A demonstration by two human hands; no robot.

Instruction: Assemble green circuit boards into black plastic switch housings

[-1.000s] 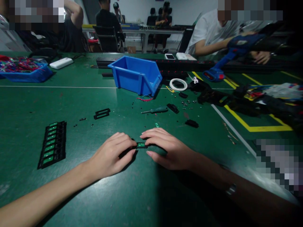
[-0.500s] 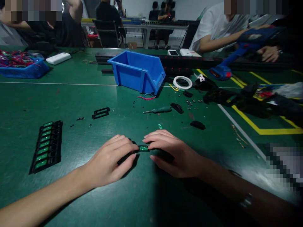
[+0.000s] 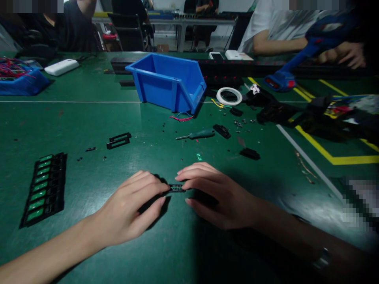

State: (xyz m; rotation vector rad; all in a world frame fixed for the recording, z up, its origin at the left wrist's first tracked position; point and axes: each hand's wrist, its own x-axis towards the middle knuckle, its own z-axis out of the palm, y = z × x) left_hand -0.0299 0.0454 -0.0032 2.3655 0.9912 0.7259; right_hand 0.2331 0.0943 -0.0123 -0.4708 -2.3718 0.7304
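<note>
A small black-framed circuit board piece (image 3: 177, 188) lies low over the green tabletop, between my two hands. My left hand (image 3: 134, 209) grips its left end with thumb and fingers curled. At the other end, the fingers of my right hand (image 3: 214, 193) press on it, the thumb lower and slightly apart. Fingers hide both ends of the piece. Just beyond my right fingertips is a loose green circuit board (image 3: 199, 157). Off to the left sits a row of black-framed green boards (image 3: 41, 189). Two empty black frames (image 3: 118, 141) lie farther back.
A green-handled screwdriver (image 3: 201, 134) lies ahead, near scattered screws (image 3: 241, 123) and black housings (image 3: 249, 153). Behind are a blue bin (image 3: 168, 85), a tape roll (image 3: 229, 96) and a wire-filled tray (image 3: 20, 85). Across the table, a person's hand (image 3: 351, 55) is beside a blue power drill (image 3: 304, 55).
The held piece now looks darker, with less green showing. My view has tipped down slightly, and both hands keep nearly the same pose around the piece.
</note>
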